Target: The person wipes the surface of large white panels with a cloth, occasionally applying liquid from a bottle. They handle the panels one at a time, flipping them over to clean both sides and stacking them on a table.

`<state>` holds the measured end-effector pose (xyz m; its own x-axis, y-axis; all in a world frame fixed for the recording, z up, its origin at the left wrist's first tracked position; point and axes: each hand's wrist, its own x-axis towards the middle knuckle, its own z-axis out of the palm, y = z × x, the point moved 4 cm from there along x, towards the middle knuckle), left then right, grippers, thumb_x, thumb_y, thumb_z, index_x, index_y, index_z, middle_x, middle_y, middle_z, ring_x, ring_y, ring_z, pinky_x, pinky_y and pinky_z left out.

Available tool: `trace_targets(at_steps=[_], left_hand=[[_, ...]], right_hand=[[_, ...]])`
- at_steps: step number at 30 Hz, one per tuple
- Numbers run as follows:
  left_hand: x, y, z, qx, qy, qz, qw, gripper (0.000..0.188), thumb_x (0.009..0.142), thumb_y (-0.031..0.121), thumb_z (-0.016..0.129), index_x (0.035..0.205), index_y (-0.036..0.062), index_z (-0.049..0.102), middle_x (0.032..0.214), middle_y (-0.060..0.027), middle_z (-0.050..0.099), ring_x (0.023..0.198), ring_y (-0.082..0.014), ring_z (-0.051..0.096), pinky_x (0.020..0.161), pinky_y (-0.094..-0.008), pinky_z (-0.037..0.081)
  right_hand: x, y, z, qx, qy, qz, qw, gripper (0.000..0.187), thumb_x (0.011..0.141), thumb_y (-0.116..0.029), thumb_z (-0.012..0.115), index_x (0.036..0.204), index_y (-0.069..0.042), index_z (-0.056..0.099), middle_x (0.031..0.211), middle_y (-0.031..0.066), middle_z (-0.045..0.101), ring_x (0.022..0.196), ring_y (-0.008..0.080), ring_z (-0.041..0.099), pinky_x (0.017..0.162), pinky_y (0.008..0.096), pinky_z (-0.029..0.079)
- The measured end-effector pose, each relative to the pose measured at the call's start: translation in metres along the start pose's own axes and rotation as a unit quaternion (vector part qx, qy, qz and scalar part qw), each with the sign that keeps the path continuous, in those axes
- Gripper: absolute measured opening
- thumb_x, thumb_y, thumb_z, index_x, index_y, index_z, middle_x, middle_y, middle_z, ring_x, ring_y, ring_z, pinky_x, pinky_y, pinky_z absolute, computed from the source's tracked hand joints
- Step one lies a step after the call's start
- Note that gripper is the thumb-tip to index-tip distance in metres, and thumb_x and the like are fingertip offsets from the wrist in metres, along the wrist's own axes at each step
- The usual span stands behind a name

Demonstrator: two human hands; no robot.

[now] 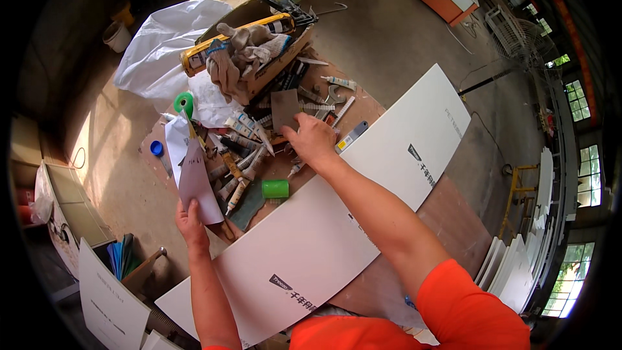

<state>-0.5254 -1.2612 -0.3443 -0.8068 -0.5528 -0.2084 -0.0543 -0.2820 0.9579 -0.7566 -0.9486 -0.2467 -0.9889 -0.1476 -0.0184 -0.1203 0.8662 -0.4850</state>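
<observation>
My left hand (190, 223) pinches the lower end of a purplish-grey sheet (196, 181) with handwriting on it. A white paper (176, 146) lies against that sheet. My right hand (312, 140), reaching over the large white panel (269, 246), is closed on the lower edge of a flat grey-brown rectangular piece (285, 109). Around and between my hands are several glue or sealant tubes (240, 191), a green cylinder (275, 188) and loose tools. A yellow-and-grey item (353, 136) lies at the panel's far edge, just right of my right hand.
Work gloves (249, 52) and a long yellow tool (194, 61) top a cluttered box behind the tubes. A green roll (183, 103) and a blue cap (156, 148) sit to the left. More white panels (512, 272) lean at right; a fan (518, 32) stands beyond.
</observation>
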Motion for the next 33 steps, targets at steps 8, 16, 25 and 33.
trace_targets(at_steps=[8,16,25,33], left_hand=[[-0.002,0.002,0.002,-0.006,0.005,0.0,1.0,0.029,0.103,0.013,0.064,0.13,0.0005,0.066,0.118,-0.0031,0.071,0.102,-0.0107,0.065,0.092,-0.027,0.051],[-0.002,-0.003,-0.002,-0.021,0.017,-0.024,0.999,0.028,0.102,0.012,0.064,0.128,0.0014,0.066,0.115,-0.0029,0.071,0.099,-0.0107,0.065,0.09,-0.0269,0.051],[-0.003,0.0,-0.009,-0.081,0.038,-0.038,0.995,0.029,0.101,0.013,0.063,0.128,0.0035,0.064,0.117,-0.004,0.07,0.101,-0.0134,0.065,0.091,-0.0307,0.053],[-0.006,-0.005,-0.009,-0.096,0.037,-0.014,0.995,0.035,0.1,0.015,0.064,0.132,0.0013,0.061,0.116,-0.0052,0.07,0.103,-0.016,0.067,0.092,-0.0322,0.054]], right_hand=[[0.017,0.02,0.009,0.126,-0.003,0.14,0.982,0.039,0.082,-0.038,0.076,0.095,-0.001,0.074,0.093,0.0197,0.076,0.089,0.035,0.074,0.082,0.0453,0.057],[0.024,0.116,-0.057,0.404,0.212,0.254,0.853,0.018,0.092,-0.015,0.079,0.088,0.001,0.07,0.088,0.0072,0.072,0.075,0.015,0.067,0.066,0.0329,0.054],[-0.001,0.094,-0.049,0.396,0.102,0.253,0.877,0.02,0.091,-0.016,0.08,0.088,0.0,0.07,0.088,0.0075,0.073,0.074,0.0141,0.065,0.063,0.0327,0.054],[-0.003,0.079,-0.015,0.366,0.022,0.232,0.901,0.03,0.087,-0.024,0.081,0.097,0.003,0.074,0.091,0.0121,0.077,0.08,0.0205,0.074,0.073,0.0353,0.059]])
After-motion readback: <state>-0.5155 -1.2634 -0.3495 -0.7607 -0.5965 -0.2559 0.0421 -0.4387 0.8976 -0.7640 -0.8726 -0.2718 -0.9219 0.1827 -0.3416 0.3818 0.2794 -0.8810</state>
